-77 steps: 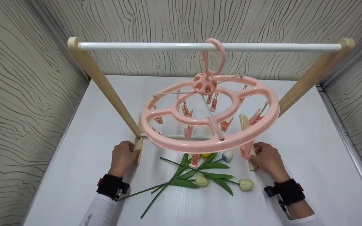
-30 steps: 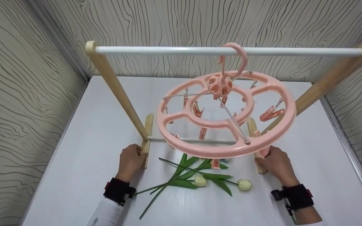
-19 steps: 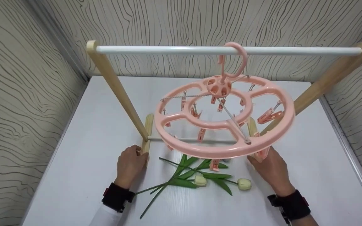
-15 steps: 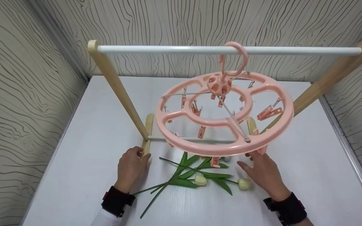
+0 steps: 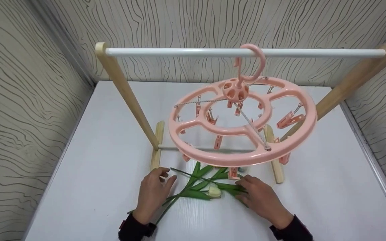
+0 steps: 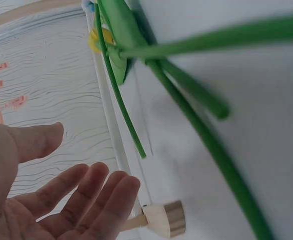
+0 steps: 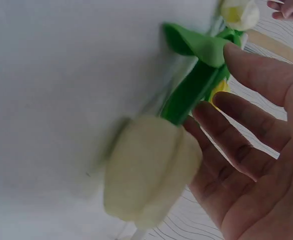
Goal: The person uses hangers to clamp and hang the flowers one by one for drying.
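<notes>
Several artificial tulips with green stems and leaves (image 5: 198,194) lie crossed on the white table. One cream tulip head (image 5: 214,191) shows in the head view; another cream head (image 7: 149,170) fills the middle of the right wrist view and is hidden by my right hand in the head view. My left hand (image 5: 154,192) hovers by the stems (image 6: 201,130), thumb and fingers apart with nothing between them. My right hand (image 5: 261,201) is at the leaves and the right-hand flower, fingers loosely spread; I cannot tell whether they touch. A yellow flower (image 6: 94,41) is partly covered.
A wooden rack with a white top rail (image 5: 179,52) stands over the flowers. From it hangs a round pink clip hanger (image 5: 213,157) with several clothespins (image 5: 234,173). The rack's wooden feet (image 5: 277,170) flank the flowers. Patterned walls (image 5: 193,20) enclose the table (image 5: 89,187).
Both hands have let go of the rack's feet and moved inward to the tulips, the right one further left. Earlier the rack shifted to the right; the hanger sways slightly.
</notes>
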`<state>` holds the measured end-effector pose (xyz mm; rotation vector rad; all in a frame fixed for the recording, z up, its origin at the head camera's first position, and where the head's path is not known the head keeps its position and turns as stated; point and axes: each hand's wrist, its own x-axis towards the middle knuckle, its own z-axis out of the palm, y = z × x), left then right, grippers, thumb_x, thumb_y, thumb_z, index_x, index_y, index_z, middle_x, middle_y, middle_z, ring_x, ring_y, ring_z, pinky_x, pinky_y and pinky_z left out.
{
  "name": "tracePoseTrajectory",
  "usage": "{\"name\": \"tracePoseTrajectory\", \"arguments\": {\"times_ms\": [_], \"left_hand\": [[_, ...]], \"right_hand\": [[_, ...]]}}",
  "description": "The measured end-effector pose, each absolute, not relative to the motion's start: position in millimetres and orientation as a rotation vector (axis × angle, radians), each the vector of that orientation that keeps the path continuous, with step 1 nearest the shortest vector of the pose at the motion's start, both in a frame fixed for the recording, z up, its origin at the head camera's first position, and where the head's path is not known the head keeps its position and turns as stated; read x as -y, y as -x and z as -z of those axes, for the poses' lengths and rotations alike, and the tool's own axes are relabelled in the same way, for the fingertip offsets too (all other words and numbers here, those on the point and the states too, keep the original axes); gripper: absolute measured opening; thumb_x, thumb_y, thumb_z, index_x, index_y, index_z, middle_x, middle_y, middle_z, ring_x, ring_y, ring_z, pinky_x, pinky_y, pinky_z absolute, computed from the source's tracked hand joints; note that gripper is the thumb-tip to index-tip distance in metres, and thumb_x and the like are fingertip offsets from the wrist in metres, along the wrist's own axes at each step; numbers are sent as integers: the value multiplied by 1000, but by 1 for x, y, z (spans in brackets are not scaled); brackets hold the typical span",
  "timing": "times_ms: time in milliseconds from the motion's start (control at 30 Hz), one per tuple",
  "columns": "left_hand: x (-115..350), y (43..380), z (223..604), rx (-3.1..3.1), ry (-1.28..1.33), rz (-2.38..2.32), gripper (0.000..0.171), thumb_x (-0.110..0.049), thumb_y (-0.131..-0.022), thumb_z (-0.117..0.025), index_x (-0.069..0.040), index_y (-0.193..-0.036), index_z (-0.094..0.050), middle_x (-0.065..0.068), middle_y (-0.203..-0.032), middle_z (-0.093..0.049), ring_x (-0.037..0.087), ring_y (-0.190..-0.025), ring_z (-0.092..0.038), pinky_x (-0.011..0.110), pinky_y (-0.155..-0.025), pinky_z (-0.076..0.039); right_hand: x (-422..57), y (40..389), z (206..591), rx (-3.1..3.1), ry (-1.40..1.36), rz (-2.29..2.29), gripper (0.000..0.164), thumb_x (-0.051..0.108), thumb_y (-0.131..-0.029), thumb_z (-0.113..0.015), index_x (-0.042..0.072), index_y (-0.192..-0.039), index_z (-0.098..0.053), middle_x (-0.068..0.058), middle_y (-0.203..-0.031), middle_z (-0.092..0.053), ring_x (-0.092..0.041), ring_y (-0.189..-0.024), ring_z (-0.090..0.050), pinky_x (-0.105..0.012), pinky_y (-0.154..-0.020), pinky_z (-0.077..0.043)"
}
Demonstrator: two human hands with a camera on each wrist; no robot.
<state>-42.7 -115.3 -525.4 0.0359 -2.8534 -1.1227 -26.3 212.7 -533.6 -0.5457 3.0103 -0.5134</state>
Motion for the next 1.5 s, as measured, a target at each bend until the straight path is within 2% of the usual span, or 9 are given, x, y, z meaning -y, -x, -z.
{"name": "tracePoseTrajectory", "arguments": {"times_ms": [267,467,600,833,1000,1200,1333,1500], "left_hand": [[102,33,531,2839,-48,1234,26,-28,-85,-74,-11,-104,-69,-1,-89,-71,7,-75,-64,15,-64,-53],[96,31,532,2806,-35,1312,25,-27,-86,-73,-11,-104,-69,-2,-88,-71,8,-76,-65,14,-63,-54],[92,32,531,2779,-15,1333,25,-27,-86,-73,-11,-104,-69,-2,-89,-72,10,-77,-66,13,-63,-55],[90,34,523,2740,-12,1498,27,-30,-87,-72,-14,-108,-68,-2,-92,-72,11,-80,-68,11,-65,-57],[88,35,511,2718,11,1624,31,-35,-87,-71,-16,-112,-66,-1,-95,-72,8,-84,-68,10,-67,-57],[85,35,496,2582,51,1793,37,-41,-87,-70,-19,-116,-64,2,-99,-72,10,-89,-69,15,-70,-60],[82,33,488,2458,90,1896,35,-35,-86,-72,-19,-115,-64,5,-99,-72,10,-88,-69,20,-68,-62],[76,28,479,2278,159,1993,31,-25,-85,-74,-14,-112,-62,7,-101,-70,10,-87,-69,25,-68,-64]], "right_hand": [[-210,23,543,-3059,603,396,32,27,-71,-84,22,-101,-72,9,-94,-64,-7,-82,-56,-20,-62,-52],[-207,26,544,-3007,485,505,18,16,-73,-82,23,-86,-73,13,-79,-60,-2,-74,-55,-15,-58,-46],[-208,29,540,-3008,361,568,18,7,-74,-80,23,-81,-73,16,-74,-60,1,-70,-55,-13,-59,-46],[-214,30,524,-2976,159,777,17,11,-75,-81,24,-83,-75,17,-74,-62,3,-69,-55,-14,-62,-48],[-210,25,513,-2900,111,1010,23,11,-74,-81,28,-87,-74,17,-77,-65,1,-68,-54,-13,-61,-48],[-199,13,509,-2857,246,1249,29,10,-74,-81,34,-88,-70,19,-81,-65,5,-70,-58,-14,-60,-54],[-190,9,509,-2783,363,1397,28,12,-76,-80,34,-90,-69,17,-84,-66,3,-72,-61,-16,-59,-55],[-177,7,511,-2654,350,1510,19,23,-79,-78,35,-91,-70,16,-87,-68,1,-78,-64,-17,-64,-57]]}}
